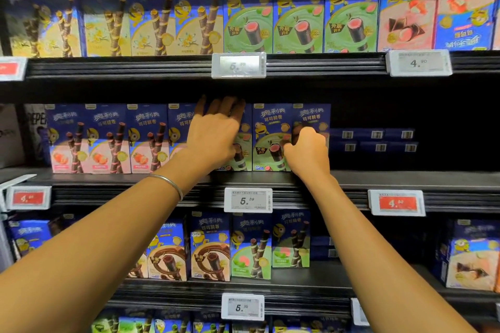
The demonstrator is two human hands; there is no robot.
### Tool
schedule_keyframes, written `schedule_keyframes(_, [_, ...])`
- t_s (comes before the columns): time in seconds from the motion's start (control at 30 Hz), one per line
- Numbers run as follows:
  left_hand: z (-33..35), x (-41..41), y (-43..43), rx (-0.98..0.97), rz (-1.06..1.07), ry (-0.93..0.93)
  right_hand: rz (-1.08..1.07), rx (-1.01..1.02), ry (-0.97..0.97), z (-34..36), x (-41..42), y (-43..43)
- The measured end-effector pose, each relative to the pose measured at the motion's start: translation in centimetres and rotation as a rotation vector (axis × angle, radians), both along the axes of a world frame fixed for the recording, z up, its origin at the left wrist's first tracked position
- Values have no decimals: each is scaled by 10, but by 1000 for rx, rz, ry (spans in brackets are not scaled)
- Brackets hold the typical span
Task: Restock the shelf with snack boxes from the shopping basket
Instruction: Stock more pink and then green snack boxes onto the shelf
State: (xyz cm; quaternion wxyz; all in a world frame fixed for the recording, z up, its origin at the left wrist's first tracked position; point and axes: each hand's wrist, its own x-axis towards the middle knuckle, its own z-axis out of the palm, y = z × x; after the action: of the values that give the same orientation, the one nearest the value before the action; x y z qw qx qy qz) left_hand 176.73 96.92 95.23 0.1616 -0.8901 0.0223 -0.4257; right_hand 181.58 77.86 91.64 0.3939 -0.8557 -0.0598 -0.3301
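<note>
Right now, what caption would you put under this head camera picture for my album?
Left hand holds one green Oreo box, right hand the end box, on the middle shelf.

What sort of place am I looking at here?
Most likely a supermarket snack aisle: dark shelves stacked with rows of matching snack boxes, and price tags clipped along each shelf edge.

One camera sits on the person's head. It looks straight ahead at the shelves (405, 178) from close by. The left hand (213, 138) and right hand (307, 151) hold snack boxes (270, 138) in the middle, with shelves above and below them.
</note>
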Motion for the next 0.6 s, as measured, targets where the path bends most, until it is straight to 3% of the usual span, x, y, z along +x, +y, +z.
schedule_keyframes(0.6, [-2, -2, 2, -46, -31, -9, 114, 127, 44, 1, 2, -4])
